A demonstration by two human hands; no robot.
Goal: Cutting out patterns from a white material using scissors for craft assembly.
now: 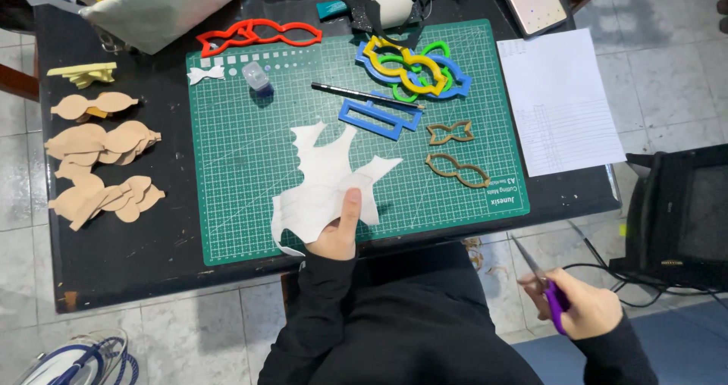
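Head view: the left hand (337, 230) pinched a white sheet (326, 184) at the near edge of the green mat (243, 203), thumb on top. The right hand (584, 309) gripped purple scissors (542, 279) off the table's right side, well apart from the sheet, blades apparently closed. Cutting seemed paused between strokes. A next cut would call for bringing blades and sheet together along a traced outline. Tan cut-outs (102, 165) lay left; templates (413, 70) lay beyond.
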